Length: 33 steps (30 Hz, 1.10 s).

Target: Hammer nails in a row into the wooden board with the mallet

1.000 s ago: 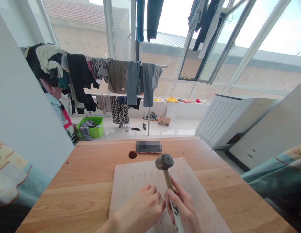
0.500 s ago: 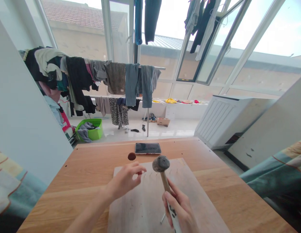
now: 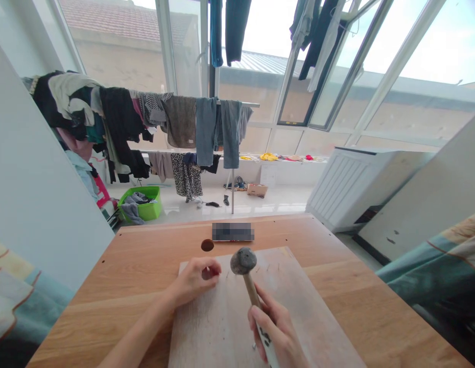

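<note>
A pale wooden board (image 3: 230, 327) lies on a wooden table (image 3: 138, 276), with several small nails standing in a row near its far edge. My right hand (image 3: 278, 332) grips the handle of a hammer (image 3: 245, 271), whose grey head hangs just above the board's far part. My left hand (image 3: 195, 278) rests on the board's far left corner with fingers curled in a pinch; what they hold is too small to see.
A phone (image 3: 233, 231) lies at the table's far edge beside a round hole (image 3: 207, 245). Beyond the table stand a clothes rack (image 3: 153, 122) full of garments, a green basket (image 3: 143, 203), a white cabinet (image 3: 348, 184) and large windows.
My left hand moved from beside the hammer handle forward and left to the board's far corner and lowered onto it. The hammer head shifted left and dipped slightly.
</note>
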Motion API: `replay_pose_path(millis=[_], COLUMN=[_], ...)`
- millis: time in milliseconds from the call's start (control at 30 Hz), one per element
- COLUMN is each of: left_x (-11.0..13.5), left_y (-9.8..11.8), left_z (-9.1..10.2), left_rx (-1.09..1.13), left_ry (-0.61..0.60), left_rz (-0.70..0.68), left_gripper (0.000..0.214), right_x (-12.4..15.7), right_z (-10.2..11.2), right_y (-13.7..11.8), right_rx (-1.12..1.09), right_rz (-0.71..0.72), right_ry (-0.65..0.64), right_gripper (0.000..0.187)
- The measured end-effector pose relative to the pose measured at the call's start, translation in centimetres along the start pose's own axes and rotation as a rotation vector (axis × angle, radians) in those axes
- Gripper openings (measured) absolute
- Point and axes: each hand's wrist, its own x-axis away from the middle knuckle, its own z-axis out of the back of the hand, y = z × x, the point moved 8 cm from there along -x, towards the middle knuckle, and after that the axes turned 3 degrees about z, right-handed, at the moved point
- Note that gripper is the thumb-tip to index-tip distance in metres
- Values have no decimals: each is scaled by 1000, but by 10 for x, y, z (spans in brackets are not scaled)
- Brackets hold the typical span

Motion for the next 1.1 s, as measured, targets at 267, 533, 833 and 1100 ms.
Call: replay_pose_path(millis=[267,533,833,1100], left_x=[-1,-3,1,59], left_y=[2,-8,28,137], left_z=[-2,-5,9,-87], left_rx=[31,-10,-176,-753], left_ry=[-9,-6,86,-209], left_rz=[-2,1,-121,-742], left_gripper=[30,29,27,5], right_x=[2,4,-1,-1], right_z=[-21,-25,-2,32], right_y=[4,6,-12,-46], right_rx=[7,94,-115,-174], right_rz=[20,29,23,129], right_ry=[-239,-318,-43,212], right_gripper=[68,60,67,35])
